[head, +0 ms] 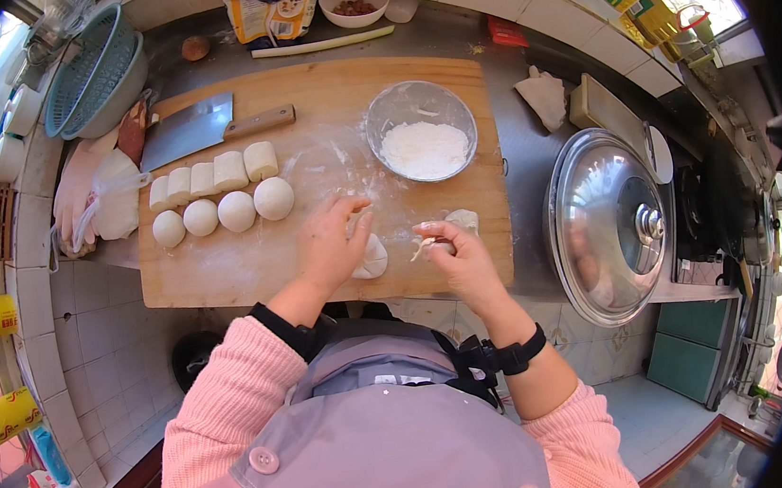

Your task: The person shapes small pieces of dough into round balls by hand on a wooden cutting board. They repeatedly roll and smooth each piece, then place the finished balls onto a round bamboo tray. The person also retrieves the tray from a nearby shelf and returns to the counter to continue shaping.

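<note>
My left hand (334, 243) is over the wooden board (223, 276), its fingers and thumb apart beside a flattened piece of dough (372, 258); whether the fingertips touch the dough cannot be told. In my right hand (460, 254) a small ragged scrap of dough (422, 248) is pinched between thumb and fingers. Just behind that hand lies another dough piece (462, 221). A metal bowl of flour (424, 149) stands at the board's back right. On the left side several cut dough pieces (202, 179) form a row, with several round dough balls (237, 211) in front.
A cleaver (190, 131) lies at the board's back left. A large pot with a domed lid (607, 228) stands to the right. Behind the board are a green onion stalk (323, 44) and a white bowl (355, 9). Blue baskets (91, 75) stand at the back left.
</note>
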`<action>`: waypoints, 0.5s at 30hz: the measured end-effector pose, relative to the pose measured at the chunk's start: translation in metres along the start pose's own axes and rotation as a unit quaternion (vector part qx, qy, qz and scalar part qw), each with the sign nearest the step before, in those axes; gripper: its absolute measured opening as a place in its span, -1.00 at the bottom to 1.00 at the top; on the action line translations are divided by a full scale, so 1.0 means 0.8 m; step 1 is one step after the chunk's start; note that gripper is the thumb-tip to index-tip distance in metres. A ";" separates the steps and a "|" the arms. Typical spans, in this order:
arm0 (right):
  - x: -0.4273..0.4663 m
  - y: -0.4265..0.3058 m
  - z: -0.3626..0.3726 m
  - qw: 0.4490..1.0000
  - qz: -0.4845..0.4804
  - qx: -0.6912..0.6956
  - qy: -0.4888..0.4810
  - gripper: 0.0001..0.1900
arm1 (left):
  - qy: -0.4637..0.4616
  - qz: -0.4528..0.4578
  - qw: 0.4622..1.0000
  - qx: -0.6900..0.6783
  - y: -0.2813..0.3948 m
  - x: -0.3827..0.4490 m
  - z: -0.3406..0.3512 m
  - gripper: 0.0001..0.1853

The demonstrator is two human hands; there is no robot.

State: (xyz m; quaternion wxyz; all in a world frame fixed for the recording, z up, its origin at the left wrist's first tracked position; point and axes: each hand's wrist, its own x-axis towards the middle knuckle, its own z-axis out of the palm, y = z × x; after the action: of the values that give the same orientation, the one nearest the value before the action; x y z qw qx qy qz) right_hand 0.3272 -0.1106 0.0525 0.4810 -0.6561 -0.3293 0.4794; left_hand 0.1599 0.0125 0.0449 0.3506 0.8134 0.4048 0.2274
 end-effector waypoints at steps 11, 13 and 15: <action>0.047 0.014 0.080 0.921 -0.041 -0.379 -0.076 -0.48 | -0.130 -0.158 0.969 -0.136 -0.050 -0.052 -0.008 -0.54; 0.057 0.019 0.084 0.911 -0.030 -0.402 -0.085 -0.52 | -0.125 -0.180 0.970 -0.111 -0.049 -0.049 -0.006 -0.44; 0.064 0.022 0.089 0.890 -0.030 -0.447 -0.083 -0.55 | -0.113 -0.182 0.974 -0.079 -0.048 -0.041 -0.004 -0.38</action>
State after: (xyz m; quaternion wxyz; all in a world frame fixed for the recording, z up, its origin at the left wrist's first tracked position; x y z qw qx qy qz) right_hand 0.2760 -0.0478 0.0143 0.1224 -0.7496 -0.5665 0.3197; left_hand 0.1197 0.0034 0.0151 0.4926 0.7162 0.4847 0.0976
